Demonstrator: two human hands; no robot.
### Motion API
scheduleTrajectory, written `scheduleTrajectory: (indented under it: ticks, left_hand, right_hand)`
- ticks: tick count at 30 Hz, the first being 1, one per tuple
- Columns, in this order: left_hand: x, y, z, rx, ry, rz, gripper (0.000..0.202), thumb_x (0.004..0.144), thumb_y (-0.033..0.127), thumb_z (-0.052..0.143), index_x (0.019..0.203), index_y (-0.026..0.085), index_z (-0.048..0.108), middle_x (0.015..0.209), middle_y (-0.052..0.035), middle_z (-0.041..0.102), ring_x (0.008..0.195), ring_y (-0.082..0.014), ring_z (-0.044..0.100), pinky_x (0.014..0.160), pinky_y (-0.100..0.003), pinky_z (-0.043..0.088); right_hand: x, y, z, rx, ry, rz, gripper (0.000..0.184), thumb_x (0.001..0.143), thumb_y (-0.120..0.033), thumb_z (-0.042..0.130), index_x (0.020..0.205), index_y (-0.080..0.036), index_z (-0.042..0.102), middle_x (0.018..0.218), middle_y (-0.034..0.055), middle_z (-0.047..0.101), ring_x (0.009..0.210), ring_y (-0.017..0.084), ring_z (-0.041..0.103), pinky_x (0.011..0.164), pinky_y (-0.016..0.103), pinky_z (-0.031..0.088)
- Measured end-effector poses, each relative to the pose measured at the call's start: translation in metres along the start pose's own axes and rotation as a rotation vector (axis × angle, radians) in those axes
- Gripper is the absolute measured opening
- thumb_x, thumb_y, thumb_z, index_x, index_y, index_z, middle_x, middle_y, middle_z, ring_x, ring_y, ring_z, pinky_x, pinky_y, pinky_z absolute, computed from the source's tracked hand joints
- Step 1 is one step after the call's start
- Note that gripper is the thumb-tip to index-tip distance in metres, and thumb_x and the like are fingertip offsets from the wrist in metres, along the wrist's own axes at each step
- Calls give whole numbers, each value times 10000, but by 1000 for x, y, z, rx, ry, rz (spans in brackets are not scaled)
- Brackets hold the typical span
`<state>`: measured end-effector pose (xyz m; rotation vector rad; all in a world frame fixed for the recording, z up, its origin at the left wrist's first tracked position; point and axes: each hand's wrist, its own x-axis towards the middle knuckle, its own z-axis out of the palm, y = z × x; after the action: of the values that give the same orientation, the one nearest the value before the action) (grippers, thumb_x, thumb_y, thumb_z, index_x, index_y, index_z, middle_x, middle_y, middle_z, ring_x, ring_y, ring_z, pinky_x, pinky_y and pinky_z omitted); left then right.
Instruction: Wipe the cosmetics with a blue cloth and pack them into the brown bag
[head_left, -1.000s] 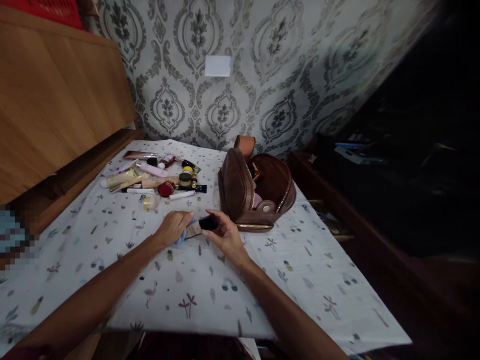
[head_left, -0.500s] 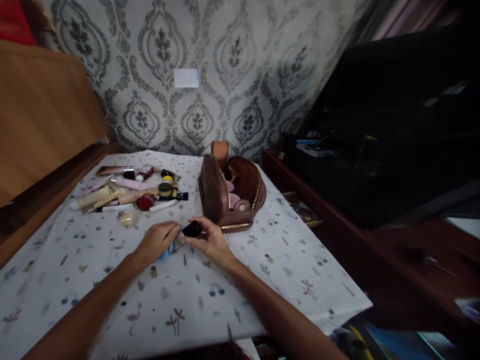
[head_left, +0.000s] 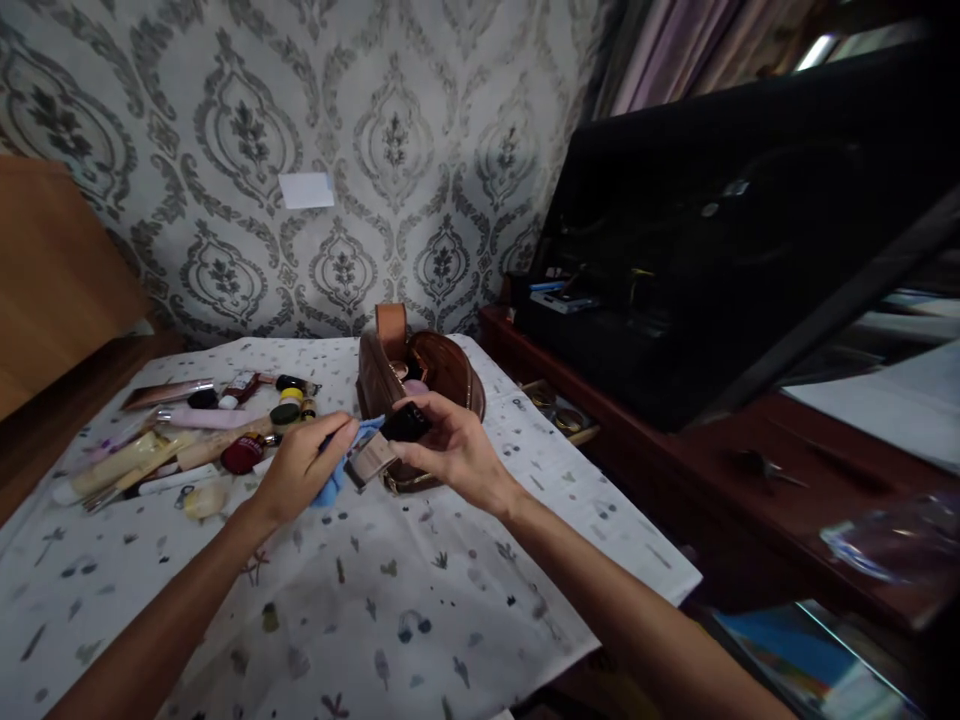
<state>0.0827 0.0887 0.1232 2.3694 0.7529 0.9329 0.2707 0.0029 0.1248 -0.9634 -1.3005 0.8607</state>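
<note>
Brown bag (head_left: 377, 378) partly hidden behind right hand (head_left: 466, 452), which pinches black-capped bottle (head_left: 373, 458) on bag's near side; label illegible. Left hand (head_left: 306, 465) curled around blue cloth (head_left: 330, 488), largely covering it.

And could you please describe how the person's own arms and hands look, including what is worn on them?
The left arm and right arm are bare as far as they show, with no sleeve. The left hand and right hand wear no gloves. I see no watch or bracelet; a small ring would be hard to make out.
</note>
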Motion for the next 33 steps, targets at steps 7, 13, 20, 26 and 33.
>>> scheduleTrajectory:
  ticks: [7, 13, 20, 26, 33]
  left_hand:
    - [6, 2, 21, -271, -148, -99, 372, 956, 485, 450, 1091, 182, 617, 856, -10, 640, 781, -164, 570, 710, -246, 460]
    - [-8, -14, 31, -487, -233, -233, 377, 806, 477, 669, 1031, 175, 639, 867, -8, 654, 764, -173, 606, 687, -250, 498]
    - [-19, -14, 37, -660, -287, -375, 439, 747, 528, 706, 980, 162, 639, 796, -10, 623, 653, -159, 606, 582, -254, 520]
    - [-19, -6, 33, -675, -328, -426, 436, 732, 513, 733, 961, 148, 664, 804, -10, 589, 682, -139, 570, 605, -248, 550]
    - [-23, -5, 36, -758, -315, -434, 443, 745, 499, 741, 996, 143, 658, 818, -14, 583, 681, -124, 562, 605, -232, 551]
  right_hand:
    - [1, 0, -14, -2, 83, -23, 318, 707, -369, 811, 936, -216, 653, 877, -2, 643, 801, 156, 618, 735, 289, 530]
    - [-11, 10, -14, 5, 67, 31, 387, 692, -414, 829, 972, -207, 661, 916, 14, 672, 837, 174, 635, 752, 295, 543]
    - [-24, 14, -16, 44, 77, 94, 404, 724, -439, 810, 1009, -219, 629, 911, 13, 657, 760, 164, 651, 679, 297, 581]
    - [-29, 5, -25, 94, 118, 138, 409, 785, -484, 756, 1043, -219, 579, 900, 6, 666, 721, 158, 678, 712, 324, 610]
    - [-34, 6, -24, 4, 162, 76, 423, 782, -501, 754, 1060, -218, 609, 1010, 41, 674, 886, 189, 669, 798, 319, 573]
